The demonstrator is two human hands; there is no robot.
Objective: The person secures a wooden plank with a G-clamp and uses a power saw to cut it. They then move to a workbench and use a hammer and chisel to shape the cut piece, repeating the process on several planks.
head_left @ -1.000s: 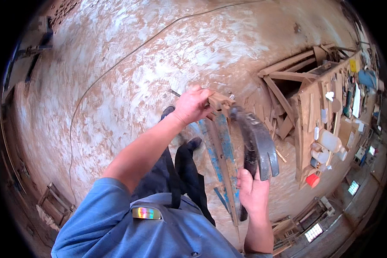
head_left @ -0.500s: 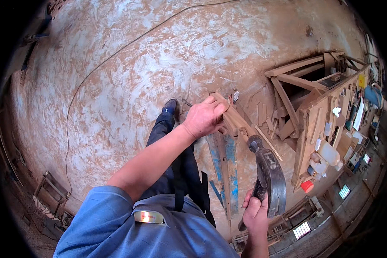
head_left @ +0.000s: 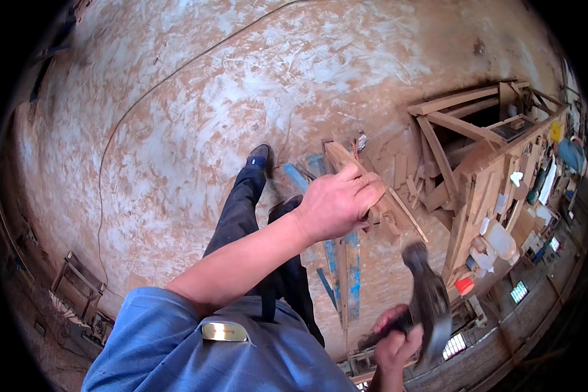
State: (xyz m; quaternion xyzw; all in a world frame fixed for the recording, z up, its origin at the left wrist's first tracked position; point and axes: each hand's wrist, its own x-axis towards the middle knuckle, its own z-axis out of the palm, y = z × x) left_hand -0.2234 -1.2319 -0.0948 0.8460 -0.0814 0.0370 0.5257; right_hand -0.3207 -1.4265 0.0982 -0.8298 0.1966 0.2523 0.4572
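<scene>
Since half a second ago the left hand (head_left: 338, 208) has slid a bit further right along the wood, and the hammer has swung lower and blurred, head now down by the right wrist.

Left to right. Thin cable (head_left: 121, 124) curves over the dusty brown workshop floor (head_left: 196, 85), well clear of both hands. Person in a blue shirt, dark trouser leg and black shoe (head_left: 260, 155) stepped forward, just left of the left fingers. Left arm reaches out nearly straight, palm down, fingers curled over and grasping the pale wooden slat piece (head_left: 343, 160), which runs up and left from under the knuckles. Blue-painted wooden boards (head_left: 351, 274) lie directly below that hand. Loose offcuts and thin sticks (head_left: 408, 212) sit just right of the fingertips. Right hand (head_left: 393, 345) is low near the frame edge, clenched on the handle of the dark-headed hammer (head_left: 430, 304), head motion-blurred, above and right of the knuckles. Far right, a raw timber frame structure (head_left: 467, 144) with white plastic bottles (head_left: 496, 242) and a small red container (head_left: 464, 285).

Risk, as I judge it: the holding fingers lie close to the strike line, so a glancing blow could hit them or kick the slat loose.
</scene>
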